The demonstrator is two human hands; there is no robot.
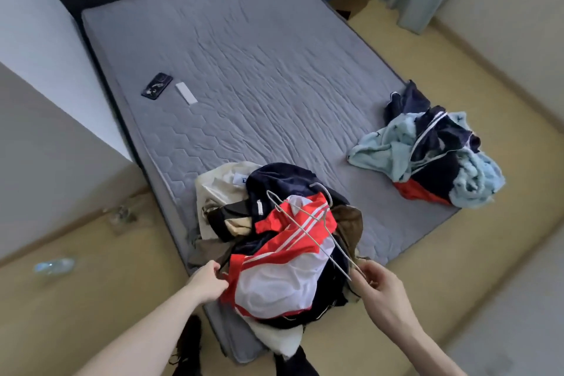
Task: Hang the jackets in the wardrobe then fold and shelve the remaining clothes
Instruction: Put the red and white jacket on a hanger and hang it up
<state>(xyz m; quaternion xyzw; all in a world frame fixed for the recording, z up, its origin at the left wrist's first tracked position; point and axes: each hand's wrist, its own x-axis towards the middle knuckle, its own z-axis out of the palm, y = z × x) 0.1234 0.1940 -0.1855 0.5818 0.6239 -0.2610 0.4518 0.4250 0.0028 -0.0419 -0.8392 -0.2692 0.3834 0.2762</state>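
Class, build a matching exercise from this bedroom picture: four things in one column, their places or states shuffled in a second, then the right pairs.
Things
1. wire hanger
2. phone
3. light blue garment
4. plastic bottle

Places
A. on the floor, left of the bed
B. pinched by the right hand
C. on the mattress near its left edge
D. in the pile at the bed's right edge

Pairs: 1-B, 2-C, 3-D, 4-A

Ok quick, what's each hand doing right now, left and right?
Left hand: gripping the edge of the red and white jacket.
Right hand: pinching one end of the wire hanger.
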